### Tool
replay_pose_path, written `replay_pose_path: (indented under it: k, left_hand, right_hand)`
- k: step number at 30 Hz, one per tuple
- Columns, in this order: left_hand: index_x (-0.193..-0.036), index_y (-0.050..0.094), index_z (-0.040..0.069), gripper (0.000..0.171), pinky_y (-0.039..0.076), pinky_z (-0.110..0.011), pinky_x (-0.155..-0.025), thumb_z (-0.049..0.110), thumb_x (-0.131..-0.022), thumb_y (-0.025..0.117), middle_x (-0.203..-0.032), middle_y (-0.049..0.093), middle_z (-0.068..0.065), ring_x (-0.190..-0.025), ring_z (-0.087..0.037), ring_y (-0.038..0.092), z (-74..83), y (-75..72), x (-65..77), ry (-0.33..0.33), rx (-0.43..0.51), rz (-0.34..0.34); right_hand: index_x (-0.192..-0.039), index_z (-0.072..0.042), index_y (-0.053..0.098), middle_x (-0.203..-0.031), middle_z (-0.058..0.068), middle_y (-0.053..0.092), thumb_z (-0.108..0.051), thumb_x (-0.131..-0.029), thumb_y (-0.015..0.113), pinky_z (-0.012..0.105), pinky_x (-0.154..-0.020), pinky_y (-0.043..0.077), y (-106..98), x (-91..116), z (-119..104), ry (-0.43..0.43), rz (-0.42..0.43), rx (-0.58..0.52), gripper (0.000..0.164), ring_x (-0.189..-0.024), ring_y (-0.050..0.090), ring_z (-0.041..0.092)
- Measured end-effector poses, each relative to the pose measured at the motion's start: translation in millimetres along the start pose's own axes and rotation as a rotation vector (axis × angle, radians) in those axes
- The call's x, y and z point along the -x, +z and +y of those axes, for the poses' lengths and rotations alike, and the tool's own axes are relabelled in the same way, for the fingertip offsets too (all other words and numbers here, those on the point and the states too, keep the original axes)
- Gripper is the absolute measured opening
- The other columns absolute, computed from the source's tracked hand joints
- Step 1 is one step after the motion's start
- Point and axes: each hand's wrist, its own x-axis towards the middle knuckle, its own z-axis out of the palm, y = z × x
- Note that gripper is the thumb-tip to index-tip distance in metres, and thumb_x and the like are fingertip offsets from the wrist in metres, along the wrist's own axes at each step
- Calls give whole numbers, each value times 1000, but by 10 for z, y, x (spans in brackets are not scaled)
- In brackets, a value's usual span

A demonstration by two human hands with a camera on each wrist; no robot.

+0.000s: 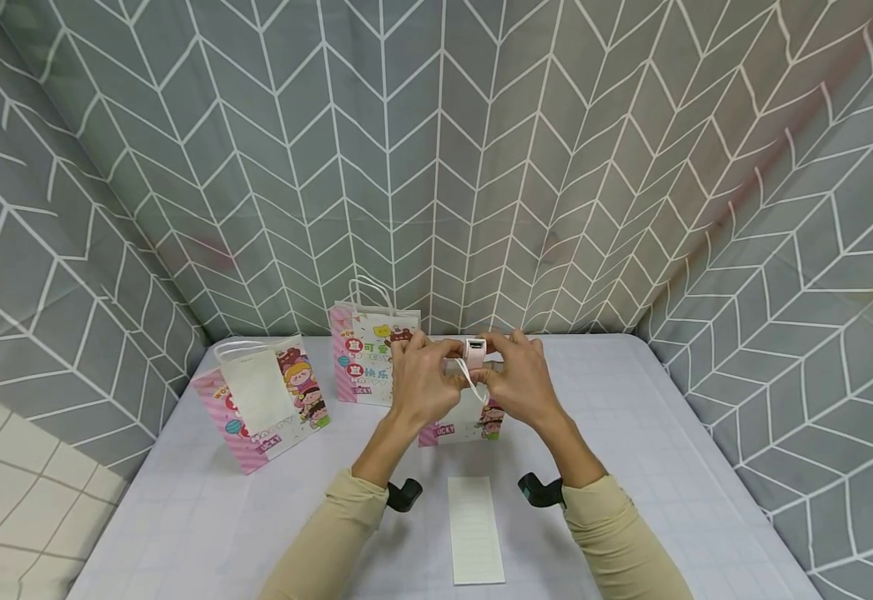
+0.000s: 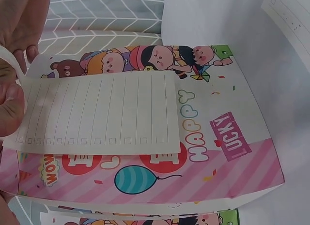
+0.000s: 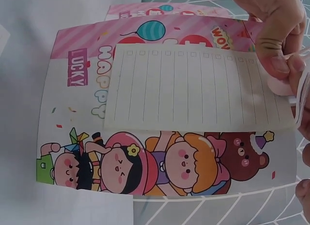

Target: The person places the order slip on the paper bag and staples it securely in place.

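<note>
Both hands meet at the top of a pink-and-white paper gift bag (image 1: 459,425) printed with cartoon characters. Between their fingertips is a small pink-and-white device (image 1: 474,350) with a dark slot in its end. My left hand (image 1: 428,379) pinches it from the left, and my right hand (image 1: 522,379) grips it from the right. A white cord handle (image 1: 471,377) loops down beside the thumbs. Over the bag's front hangs a lined cream paper sheet (image 3: 193,87), its upper end at the device and thumbs. Fingers partly hide where sheet, bag and device meet.
Another gift bag (image 1: 312,400) with a paper sheet (image 1: 259,396) on its front stands at the left. A further bag (image 1: 342,358) stands behind the left hand. One loose lined sheet (image 1: 476,533) lies on the white table (image 1: 631,417) between the forearms. A patterned curtain (image 1: 436,167) hangs behind.
</note>
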Motion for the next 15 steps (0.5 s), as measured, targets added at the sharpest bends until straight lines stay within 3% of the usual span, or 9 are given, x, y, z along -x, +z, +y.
replay_pose_path:
  k: [7,15]
  left_hand:
    - [-102,79,16,39,29,-44,-78,14,-63,79,-78,74,5,-72,-16,41,-4,22,4,13,-11,42]
    - [-100,79,17,35,30,-45,-80,18,-66,80,-87,77,6,-71,-15,41,-7,47,8,0,-10,50]
  right_hand:
    - [-114,-6,71,-98,7,75,-18,-76,86,43,-80,32,22,-1,-28,-2,17,28,43,-88,57,26]
    - [-114,-7,71,-99,7,74,-17,-78,84,42,-80,32,23,-11,-17,17,-13,36,40,-90,59,30]
